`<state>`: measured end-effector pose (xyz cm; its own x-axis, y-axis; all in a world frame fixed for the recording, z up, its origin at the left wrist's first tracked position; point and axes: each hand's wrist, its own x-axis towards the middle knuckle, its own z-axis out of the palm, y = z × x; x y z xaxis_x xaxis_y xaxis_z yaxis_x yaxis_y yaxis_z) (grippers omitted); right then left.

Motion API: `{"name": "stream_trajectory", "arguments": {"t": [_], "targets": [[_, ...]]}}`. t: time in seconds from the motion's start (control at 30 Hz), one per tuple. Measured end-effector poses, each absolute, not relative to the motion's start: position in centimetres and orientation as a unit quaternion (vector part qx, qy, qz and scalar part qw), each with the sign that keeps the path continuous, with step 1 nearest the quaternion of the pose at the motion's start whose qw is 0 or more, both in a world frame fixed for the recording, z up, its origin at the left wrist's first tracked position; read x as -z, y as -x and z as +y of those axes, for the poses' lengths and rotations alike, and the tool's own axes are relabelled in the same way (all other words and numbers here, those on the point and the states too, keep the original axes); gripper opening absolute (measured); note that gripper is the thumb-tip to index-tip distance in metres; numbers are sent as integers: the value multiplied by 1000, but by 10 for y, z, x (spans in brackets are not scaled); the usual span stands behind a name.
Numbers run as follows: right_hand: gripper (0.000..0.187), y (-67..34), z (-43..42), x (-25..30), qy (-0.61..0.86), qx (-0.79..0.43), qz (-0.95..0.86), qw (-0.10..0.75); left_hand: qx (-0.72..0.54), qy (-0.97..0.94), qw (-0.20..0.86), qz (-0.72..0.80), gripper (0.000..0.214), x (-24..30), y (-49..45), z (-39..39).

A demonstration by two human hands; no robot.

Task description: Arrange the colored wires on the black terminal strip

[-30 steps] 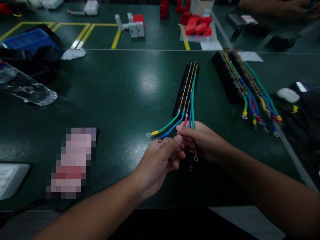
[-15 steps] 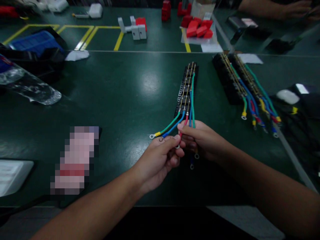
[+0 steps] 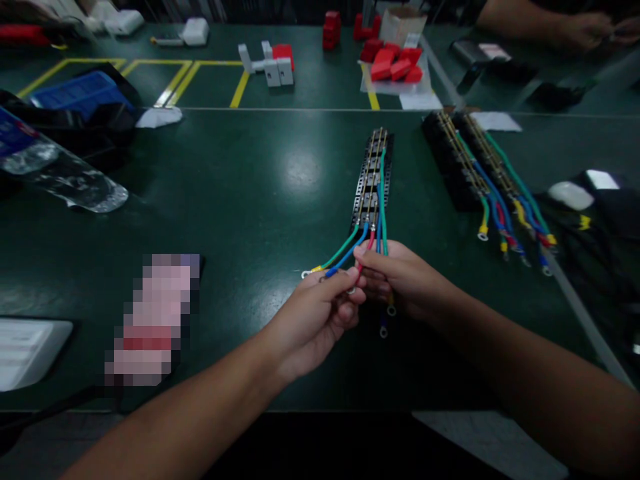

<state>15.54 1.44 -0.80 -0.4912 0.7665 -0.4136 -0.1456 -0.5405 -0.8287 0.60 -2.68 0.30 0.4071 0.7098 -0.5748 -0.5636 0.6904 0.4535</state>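
Note:
A narrow black socket strip (image 3: 371, 180) with brass bars lies lengthwise in front of me, and coloured wires run from its near end. My left hand (image 3: 325, 313) is closed in a pinch on the red wire (image 3: 371, 240) near its ring terminal. Higher up, my right hand (image 3: 400, 273) pinches that same red wire between thumb and fingers. A green wire (image 3: 340, 250) and a blue wire (image 3: 350, 253) bend left over my left hand, ending in ring terminals. Another green wire (image 3: 383, 200) and a blue one pass behind my right fingers, their ring terminals (image 3: 391, 310) showing below.
Two more wired black strips (image 3: 455, 167) lie at the right. A plastic bottle (image 3: 65, 167), a blue-black bin (image 3: 80, 93) and a blurred-out phone-shaped object (image 3: 155, 313) are on the left. Red parts (image 3: 397, 63) sit at the back. Another person's hands (image 3: 595, 30) are at the far right.
The view has shifted slightly, so the background sits a little lower. Both hands keep their pinch on the red wire, with hardly any movement.

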Motion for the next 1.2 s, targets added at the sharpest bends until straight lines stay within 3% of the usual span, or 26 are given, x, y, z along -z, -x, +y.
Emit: {"name": "stream_trajectory", "arguments": {"t": [0.13,0.67,0.93,1.2], "targets": [[30,-156,15,7,399,-785,-370,297,-361,-57,858,360,13,-8,-3,-24],[37,-153,19,7,393,-806,-284,341,-367,-133,793,468,18,-27,-17,-10],[31,-156,22,9,403,-798,-301,331,-342,-280,798,410,16,-3,-7,-4],[30,-160,24,12,369,-816,-314,316,-382,-243,808,378,17,6,-5,-14]]}}
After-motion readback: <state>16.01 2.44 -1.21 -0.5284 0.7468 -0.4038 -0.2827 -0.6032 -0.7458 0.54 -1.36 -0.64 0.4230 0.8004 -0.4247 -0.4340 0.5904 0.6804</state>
